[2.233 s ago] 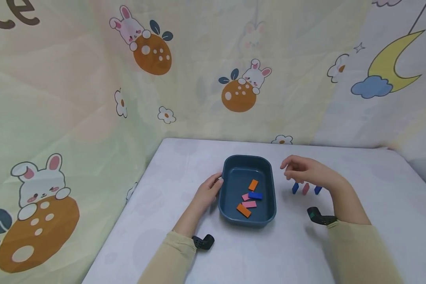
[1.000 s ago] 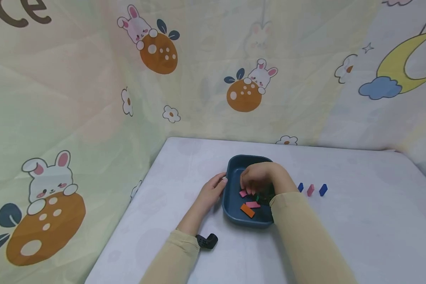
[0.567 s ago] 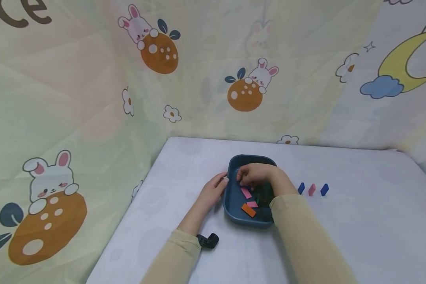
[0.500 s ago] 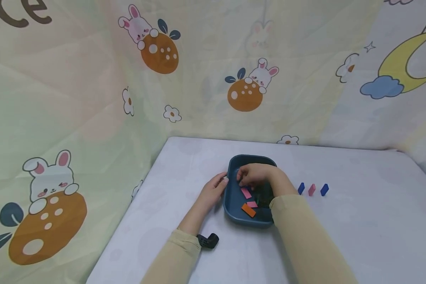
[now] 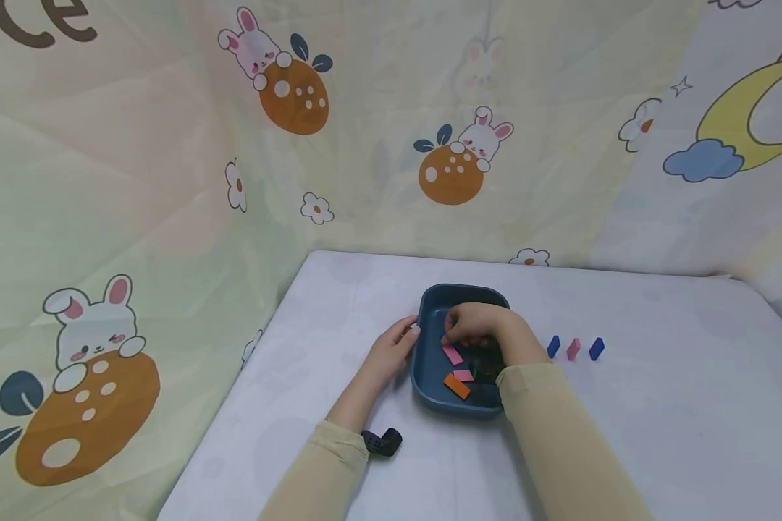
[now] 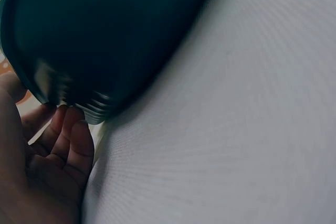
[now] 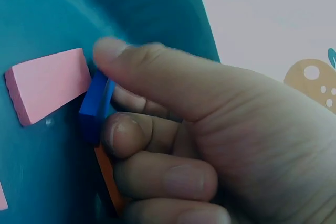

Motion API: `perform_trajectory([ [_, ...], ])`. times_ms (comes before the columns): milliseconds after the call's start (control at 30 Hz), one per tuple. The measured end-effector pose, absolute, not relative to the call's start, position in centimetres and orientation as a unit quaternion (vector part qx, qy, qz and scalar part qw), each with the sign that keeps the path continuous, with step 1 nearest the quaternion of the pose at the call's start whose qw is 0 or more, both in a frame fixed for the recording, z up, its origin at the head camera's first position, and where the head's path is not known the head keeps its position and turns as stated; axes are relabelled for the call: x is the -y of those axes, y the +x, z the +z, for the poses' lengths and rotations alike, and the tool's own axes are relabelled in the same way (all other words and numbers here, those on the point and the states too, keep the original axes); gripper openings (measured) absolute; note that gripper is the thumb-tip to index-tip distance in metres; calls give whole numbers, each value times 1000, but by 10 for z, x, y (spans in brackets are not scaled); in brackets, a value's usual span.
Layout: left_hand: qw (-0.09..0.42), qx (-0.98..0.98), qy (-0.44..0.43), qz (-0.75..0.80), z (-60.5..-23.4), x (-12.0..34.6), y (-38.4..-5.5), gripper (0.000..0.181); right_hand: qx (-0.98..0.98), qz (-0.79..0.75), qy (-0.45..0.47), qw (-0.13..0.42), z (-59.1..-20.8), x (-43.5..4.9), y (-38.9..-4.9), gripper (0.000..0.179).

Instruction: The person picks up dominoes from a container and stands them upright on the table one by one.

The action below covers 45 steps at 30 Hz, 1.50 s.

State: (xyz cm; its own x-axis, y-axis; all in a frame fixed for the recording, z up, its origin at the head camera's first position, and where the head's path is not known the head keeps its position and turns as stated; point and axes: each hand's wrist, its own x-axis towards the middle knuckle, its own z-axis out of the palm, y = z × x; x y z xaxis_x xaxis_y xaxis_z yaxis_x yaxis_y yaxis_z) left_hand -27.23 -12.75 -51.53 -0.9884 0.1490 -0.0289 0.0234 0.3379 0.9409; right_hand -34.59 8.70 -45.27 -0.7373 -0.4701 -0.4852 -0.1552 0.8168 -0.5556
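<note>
A dark teal tray [image 5: 459, 410] holds small coloured blocks. My right hand [image 5: 478, 323] is down inside it, pinching a blue block [image 7: 94, 103] between thumb and bent index finger in the right wrist view. Just beyond the blue block lies a pink block [image 7: 50, 82], and part of an orange block [image 7: 110, 179] shows below it. Nearer the front of the tray are another pink block [image 5: 463, 375] and an orange block [image 5: 457, 386]. At the tray's left side my left hand [image 5: 387, 349] touches the outer wall with relaxed fingers [image 6: 81, 142], the thumb by the rim.
Right of the tray stand three blocks in a row: a blue block [image 5: 554, 346], a pink block [image 5: 573, 349] and a blue block [image 5: 596, 349]. The white-covered table [image 5: 678, 405] reaches back to a patterned cloth backdrop [image 5: 365, 145].
My right hand came from beside the standing blocks into the tray. The upper pink block has turned, and the hand has lately shifted slightly right. My left hand stays at the tray.
</note>
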Motion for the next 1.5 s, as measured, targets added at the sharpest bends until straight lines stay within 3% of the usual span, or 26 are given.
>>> perform_trajectory([
  [800, 57, -807, 64, 584, -519, 127, -274, 47, -852, -350, -197, 335, -463, -97, -352, 19],
  [1167, 53, -809, 60, 583, -518, 126, -274, 48, -842, -398, -226, 285, -443, -102, -346, 34],
  [1500, 52, -821, 49, 566, -517, 127, -273, 49, -855, -391, -249, 233, -420, -114, -343, 24],
])
